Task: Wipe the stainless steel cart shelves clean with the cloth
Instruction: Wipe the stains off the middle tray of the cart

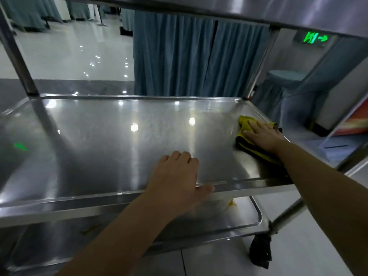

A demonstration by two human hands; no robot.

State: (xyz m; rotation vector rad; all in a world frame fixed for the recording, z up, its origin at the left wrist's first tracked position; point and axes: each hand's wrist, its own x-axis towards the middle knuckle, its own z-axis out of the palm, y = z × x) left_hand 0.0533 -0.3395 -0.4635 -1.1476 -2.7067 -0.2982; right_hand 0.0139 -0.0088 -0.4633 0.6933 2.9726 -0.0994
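The middle shelf [99,140] of the stainless steel cart fills the view. A yellow and dark cloth [244,126] lies at its right end, close to the far right corner. My right hand [262,136] presses flat on the cloth with straight fingers. My left hand [179,176] rests on the shelf's near rim, fingers curved over the surface and thumb along the front edge. The lower shelf [229,220] shows beneath, and the top shelf [258,8] runs overhead.
Cart uprights stand at the far left [18,56] and far right [260,62]. A black caster [260,251] sits at the lower right. Blue curtains [189,56] hang beyond the cart. A covered chair [282,84] stands on the right, under a green exit sign [314,37].
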